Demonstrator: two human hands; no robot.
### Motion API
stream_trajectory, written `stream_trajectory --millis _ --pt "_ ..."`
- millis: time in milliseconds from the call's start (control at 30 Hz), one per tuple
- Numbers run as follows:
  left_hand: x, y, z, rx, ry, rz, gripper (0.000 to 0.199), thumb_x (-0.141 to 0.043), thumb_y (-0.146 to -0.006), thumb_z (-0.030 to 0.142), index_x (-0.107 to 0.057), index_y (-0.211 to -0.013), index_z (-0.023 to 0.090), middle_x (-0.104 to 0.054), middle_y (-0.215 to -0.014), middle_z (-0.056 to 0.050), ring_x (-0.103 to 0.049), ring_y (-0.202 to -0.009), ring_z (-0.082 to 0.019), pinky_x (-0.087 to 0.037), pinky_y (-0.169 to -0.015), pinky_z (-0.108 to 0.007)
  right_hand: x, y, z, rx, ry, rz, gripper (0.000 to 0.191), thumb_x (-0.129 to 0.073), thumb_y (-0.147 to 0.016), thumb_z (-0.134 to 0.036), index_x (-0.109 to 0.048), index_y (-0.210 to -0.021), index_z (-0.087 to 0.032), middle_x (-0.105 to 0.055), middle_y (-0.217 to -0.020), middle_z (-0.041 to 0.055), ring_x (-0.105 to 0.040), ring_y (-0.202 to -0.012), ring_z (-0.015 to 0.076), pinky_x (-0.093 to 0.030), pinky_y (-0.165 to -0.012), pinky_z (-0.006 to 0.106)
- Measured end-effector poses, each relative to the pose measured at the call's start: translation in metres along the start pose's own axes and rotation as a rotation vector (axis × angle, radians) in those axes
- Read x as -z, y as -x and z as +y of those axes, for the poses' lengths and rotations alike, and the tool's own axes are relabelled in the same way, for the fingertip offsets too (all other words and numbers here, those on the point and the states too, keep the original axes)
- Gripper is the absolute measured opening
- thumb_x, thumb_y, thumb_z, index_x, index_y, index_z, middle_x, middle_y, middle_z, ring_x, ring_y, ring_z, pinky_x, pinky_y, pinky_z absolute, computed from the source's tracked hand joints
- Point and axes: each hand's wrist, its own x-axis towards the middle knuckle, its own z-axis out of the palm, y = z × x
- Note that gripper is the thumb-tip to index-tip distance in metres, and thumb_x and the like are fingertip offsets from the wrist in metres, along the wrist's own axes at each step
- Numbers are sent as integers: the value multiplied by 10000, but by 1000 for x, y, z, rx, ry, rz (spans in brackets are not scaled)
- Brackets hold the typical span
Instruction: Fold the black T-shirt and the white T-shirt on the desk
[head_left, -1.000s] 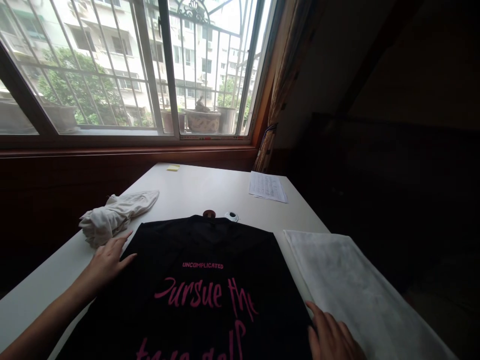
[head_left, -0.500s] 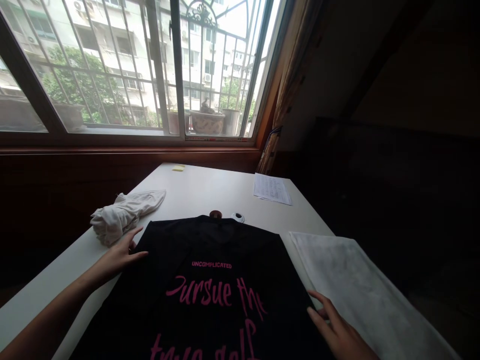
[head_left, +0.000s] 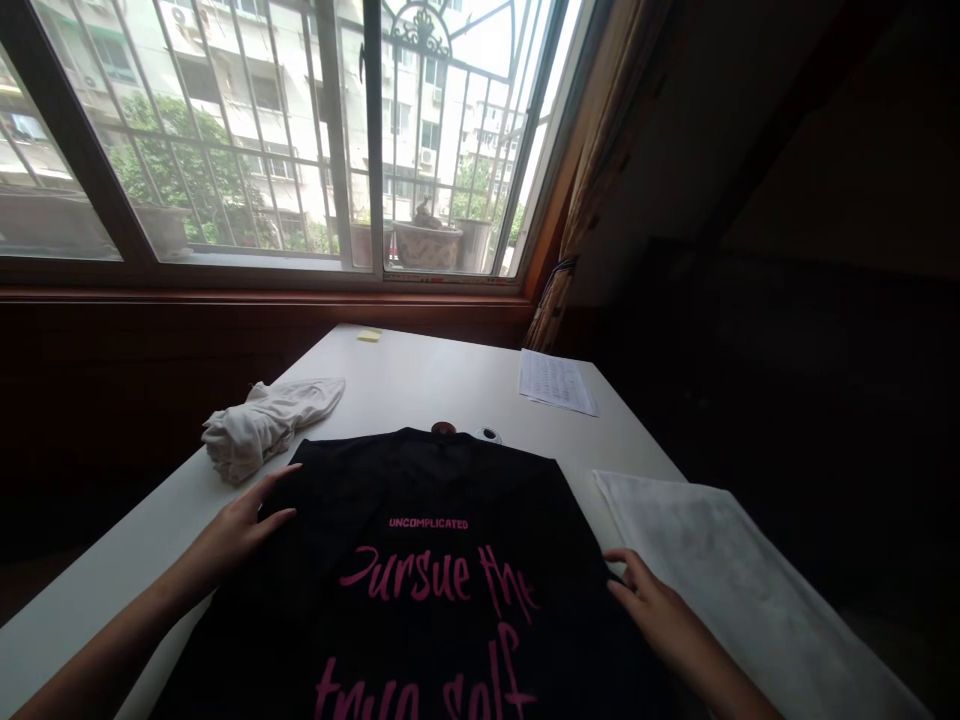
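A black T-shirt (head_left: pixel 442 500) with pink lettering, including "UNCOMPLICATED", lies spread flat, its neckline toward the window. At its upper left edge, my left hand (head_left: pixel 244 520) rests with thumb and fingers apart, fingertips on the fabric. My right hand (head_left: pixel 649 600) touches the shirt's right edge; thumb and index finger are separated and the other fingers partly curled. The shirt's lower part runs out of view.
On the white table (head_left: pixel 442 370) are a crumpled whitish cloth (head_left: pixel 262 430) at left, a folded white cloth (head_left: pixel 720 560) at right, printed papers (head_left: pixel 556 382) and yellow sticky notes (head_left: pixel 370 335). Two small round items, brown (head_left: pixel 443 428) and white (head_left: pixel 488 435), sit beyond the collar.
The view has swung slightly left. My right hand and the shirt's right edge have shifted a little left and away from me. My left hand stays by the upper left edge.
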Motion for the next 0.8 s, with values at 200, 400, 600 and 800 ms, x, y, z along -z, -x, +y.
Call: stream_trajectory --millis 200,400,600,800 --pt "1 -10 -8 34 -61 116 682 -596 -855 621 -516 -1432 267 -564 -1457 -122 -561 -1292 -396 -522 -1003 -521 5 -56 -19 12 -52 -88 334 -431 -927 -375 -543 -1200 -219 -673 -840 21 -668 -772 219 -500 -696 304" --pt "-10 -42 1 -66 -124 191 602 -570 -858 552 -583 -1355 212 -637 -1340 -122 -608 -1225 -350 -493 -1037 -485 12 -90 -45 -1 -176 -48 394 -528 -918 -372 -537 -1275 -205 -711 -1031 87 -688 -923 224 -524 -759 286" --pt "-19 -61 7 -84 -171 267 615 -548 -857 563 -597 -1324 167 -636 -1285 -155 -623 -1166 -347 -513 -987 -470 17 -92 -50 -16 -142 33 500 -571 -924 -465 -511 -1349 -208 -720 -1062 106 -674 -1055 273 -511 -894 341" --pt "-5 -15 11 141 -72 116 803 -536 -878 692 -384 -1507 215 -675 -1034 -86 -728 -778 -282 -601 -743 -420 25 -35 -20 -36 -7 -91 733 -475 -958 -585 -277 -1557 -212 -736 -948 76 -733 -880 286 -552 -798 386"
